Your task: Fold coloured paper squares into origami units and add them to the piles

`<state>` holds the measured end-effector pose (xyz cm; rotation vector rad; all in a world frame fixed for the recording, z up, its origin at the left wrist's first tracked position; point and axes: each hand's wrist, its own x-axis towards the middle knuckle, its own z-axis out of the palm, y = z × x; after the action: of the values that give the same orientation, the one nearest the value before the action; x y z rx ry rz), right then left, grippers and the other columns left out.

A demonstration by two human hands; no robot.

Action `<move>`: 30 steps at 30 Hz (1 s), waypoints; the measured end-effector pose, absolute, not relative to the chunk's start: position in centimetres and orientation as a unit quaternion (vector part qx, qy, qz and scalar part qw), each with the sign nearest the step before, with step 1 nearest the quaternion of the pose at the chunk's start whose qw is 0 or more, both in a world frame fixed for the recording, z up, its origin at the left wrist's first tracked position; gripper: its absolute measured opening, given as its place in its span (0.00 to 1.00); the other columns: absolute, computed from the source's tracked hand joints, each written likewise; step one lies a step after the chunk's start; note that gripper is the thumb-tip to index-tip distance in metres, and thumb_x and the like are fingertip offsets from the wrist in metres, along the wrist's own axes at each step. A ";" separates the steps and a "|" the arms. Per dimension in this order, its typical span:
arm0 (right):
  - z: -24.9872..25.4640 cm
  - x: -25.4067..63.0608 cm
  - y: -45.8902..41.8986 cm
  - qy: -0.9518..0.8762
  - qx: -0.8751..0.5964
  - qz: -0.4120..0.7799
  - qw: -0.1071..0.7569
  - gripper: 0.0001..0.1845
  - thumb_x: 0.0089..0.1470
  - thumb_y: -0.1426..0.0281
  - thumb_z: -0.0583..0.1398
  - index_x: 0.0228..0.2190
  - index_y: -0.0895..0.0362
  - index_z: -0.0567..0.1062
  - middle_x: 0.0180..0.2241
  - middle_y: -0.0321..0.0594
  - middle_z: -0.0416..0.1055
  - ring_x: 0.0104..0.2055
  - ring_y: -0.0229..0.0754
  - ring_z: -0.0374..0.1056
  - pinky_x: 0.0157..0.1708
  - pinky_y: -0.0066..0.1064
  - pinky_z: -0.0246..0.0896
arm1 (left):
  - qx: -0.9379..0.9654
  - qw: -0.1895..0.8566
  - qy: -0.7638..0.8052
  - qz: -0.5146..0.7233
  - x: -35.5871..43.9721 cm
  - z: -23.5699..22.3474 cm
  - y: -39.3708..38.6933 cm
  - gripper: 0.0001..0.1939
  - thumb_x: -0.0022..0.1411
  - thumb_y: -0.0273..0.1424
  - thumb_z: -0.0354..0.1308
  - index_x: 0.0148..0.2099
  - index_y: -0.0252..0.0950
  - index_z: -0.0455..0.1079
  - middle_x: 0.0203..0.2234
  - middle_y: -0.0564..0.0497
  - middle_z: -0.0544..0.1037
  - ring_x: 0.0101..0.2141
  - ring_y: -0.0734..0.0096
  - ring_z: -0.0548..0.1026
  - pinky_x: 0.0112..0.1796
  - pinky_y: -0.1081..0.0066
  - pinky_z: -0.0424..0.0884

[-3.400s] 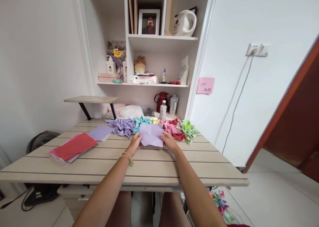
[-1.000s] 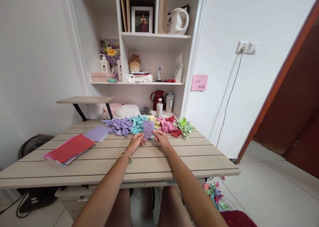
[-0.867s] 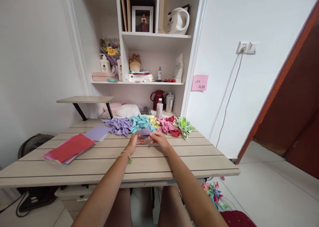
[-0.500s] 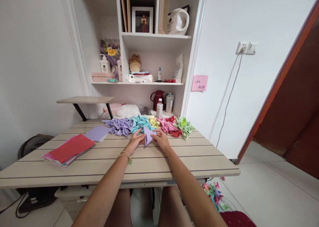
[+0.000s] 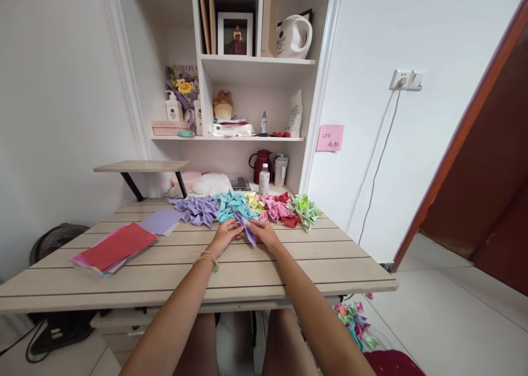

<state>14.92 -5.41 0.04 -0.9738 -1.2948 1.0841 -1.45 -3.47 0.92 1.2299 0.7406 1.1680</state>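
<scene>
A piece of purple origami paper (image 5: 249, 234), folded into a narrow pointed shape, is held between my two hands above the table. My left hand (image 5: 225, 236) grips its left side with the fingers closed. On its right side, my right hand (image 5: 264, 234) pinches it between thumb and fingers. Just behind my hands lies a row of folded paper pieces, grouped by colour: purple ones (image 5: 201, 210), blue ones (image 5: 231, 205), yellow ones (image 5: 254, 202), pink ones (image 5: 275, 207) and green ones (image 5: 305, 211). Some red pieces (image 5: 291, 221) lie among the pink.
Purple sheets (image 5: 160, 221) and a stack of paper with red on top (image 5: 117, 246) lie on the slatted table (image 5: 330, 274) at left. A bottle (image 5: 264, 180) stands behind the row. A small raised shelf (image 5: 142, 167) is at back left. More folded pieces (image 5: 355, 321) sit below, right.
The purple sheet, earlier opened out flat, is now folded into a slim pointed form. It has been turned and tilted between my hands, which stay in about the same place.
</scene>
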 end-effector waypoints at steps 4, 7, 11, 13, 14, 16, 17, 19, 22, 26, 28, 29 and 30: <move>0.2 14.8 -5.7 -0.548 -0.431 0.438 0.568 0.31 0.36 0.56 0.67 0.42 0.60 0.75 0.35 0.43 0.75 0.35 0.44 0.70 0.33 0.32 0.66 | 0.538 0.592 0.318 0.509 -1.4 0.9 -3.5 0.19 0.43 0.27 0.69 0.40 0.33 0.73 0.32 0.47 0.78 0.23 0.77 0.75 0.26 0.77 0.71; 0.2 14.8 -5.7 -0.553 -0.443 0.414 0.571 0.32 0.34 0.57 0.68 0.41 0.60 0.76 0.37 0.43 0.75 0.38 0.46 0.69 0.38 0.33 0.64 | 0.546 0.585 0.319 0.508 -1.3 0.9 -3.6 0.19 0.42 0.28 0.69 0.39 0.32 0.73 0.31 0.48 0.77 0.23 0.77 0.75 0.26 0.77 0.71; 0.2 14.9 -5.6 -0.568 -0.456 0.383 0.568 0.29 0.37 0.56 0.66 0.40 0.60 0.76 0.39 0.44 0.75 0.41 0.47 0.69 0.41 0.35 0.63 | 0.559 0.573 0.324 0.503 -1.3 0.9 -3.6 0.19 0.42 0.29 0.69 0.39 0.32 0.73 0.31 0.48 0.78 0.23 0.77 0.75 0.26 0.77 0.72; 0.3 14.9 -5.5 -0.577 -0.463 0.365 0.565 0.26 0.42 0.55 0.63 0.40 0.60 0.77 0.38 0.44 0.75 0.41 0.47 0.69 0.42 0.35 0.62 | 0.566 0.565 0.329 0.502 -1.3 0.9 -3.5 0.19 0.43 0.30 0.68 0.40 0.32 0.73 0.32 0.48 0.78 0.22 0.77 0.75 0.26 0.77 0.72; 0.3 14.8 -5.5 -0.582 -0.467 0.355 0.563 0.25 0.45 0.55 0.61 0.39 0.60 0.77 0.38 0.44 0.75 0.41 0.47 0.69 0.42 0.35 0.62 | 0.570 0.560 0.331 0.502 -1.3 0.9 -3.5 0.18 0.44 0.30 0.68 0.40 0.33 0.72 0.33 0.47 0.78 0.22 0.77 0.75 0.26 0.76 0.72; 0.4 14.8 -5.5 -0.593 -0.476 0.331 0.558 0.22 0.48 0.56 0.58 0.38 0.59 0.77 0.38 0.43 0.76 0.42 0.47 0.69 0.43 0.36 0.62 | 0.578 0.548 0.337 0.502 -1.4 0.8 -3.4 0.18 0.45 0.30 0.67 0.41 0.33 0.72 0.34 0.46 0.78 0.22 0.76 0.75 0.25 0.76 0.72; 0.4 14.8 -5.5 -0.600 -0.480 0.319 0.555 0.22 0.49 0.57 0.57 0.38 0.59 0.77 0.38 0.43 0.76 0.42 0.48 0.69 0.44 0.37 0.61 | 0.584 0.540 0.339 0.502 -1.4 0.8 -3.4 0.17 0.46 0.30 0.66 0.41 0.33 0.72 0.35 0.46 0.78 0.22 0.76 0.75 0.25 0.76 0.72; 0.4 14.7 -5.6 -0.614 -0.489 0.293 0.546 0.20 0.50 0.59 0.57 0.39 0.58 0.77 0.39 0.42 0.76 0.43 0.48 0.69 0.46 0.38 0.60 | 0.599 0.524 0.343 0.499 -1.3 0.7 -3.4 0.16 0.48 0.30 0.65 0.41 0.32 0.72 0.34 0.46 0.78 0.22 0.75 0.75 0.25 0.75 0.72; 0.6 14.6 -6.0 -0.634 -0.500 0.252 0.534 0.19 0.51 0.63 0.56 0.42 0.57 0.76 0.42 0.42 0.74 0.47 0.50 0.67 0.49 0.40 0.58 | 0.627 0.492 0.349 0.493 -1.1 0.5 -3.5 0.15 0.49 0.30 0.63 0.41 0.32 0.72 0.31 0.47 0.78 0.23 0.73 0.76 0.26 0.74 0.72; 1.1 14.2 -6.6 -0.663 -0.499 0.205 0.518 0.20 0.50 0.68 0.56 0.46 0.56 0.73 0.46 0.41 0.72 0.51 0.48 0.65 0.52 0.39 0.55 | 0.666 0.418 0.375 0.491 -0.8 0.3 -3.5 0.12 0.49 0.28 0.60 0.38 0.31 0.72 0.27 0.49 0.78 0.25 0.70 0.75 0.28 0.72 0.70; 1.4 13.9 -6.9 -0.676 -0.496 0.189 0.511 0.22 0.49 0.70 0.57 0.48 0.55 0.72 0.48 0.40 0.71 0.52 0.46 0.64 0.53 0.36 0.53 | 0.683 0.364 0.399 0.491 -0.8 0.3 -3.5 0.08 0.49 0.28 0.59 0.35 0.32 0.73 0.25 0.50 0.78 0.26 0.68 0.74 0.29 0.72 0.69; 1.5 13.6 -7.0 -0.681 -0.495 0.183 0.508 0.23 0.48 0.71 0.57 0.48 0.55 0.71 0.49 0.40 0.70 0.52 0.45 0.63 0.54 0.34 0.53 | 0.691 0.335 0.412 0.489 -0.9 0.3 -3.5 0.07 0.50 0.28 0.58 0.33 0.32 0.73 0.24 0.49 0.77 0.27 0.67 0.74 0.29 0.72 0.68; 1.6 13.4 -7.1 -0.683 -0.497 0.177 0.505 0.24 0.47 0.71 0.58 0.49 0.55 0.71 0.50 0.40 0.69 0.53 0.45 0.63 0.54 0.33 0.53 | 0.699 0.307 0.425 0.486 -0.9 0.4 -3.6 0.05 0.51 0.28 0.57 0.31 0.32 0.72 0.23 0.49 0.77 0.27 0.66 0.73 0.30 0.71 0.66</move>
<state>13.41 -7.12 1.59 -1.1981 -1.6482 0.4265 -0.94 -3.60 0.41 1.8500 1.1244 1.2850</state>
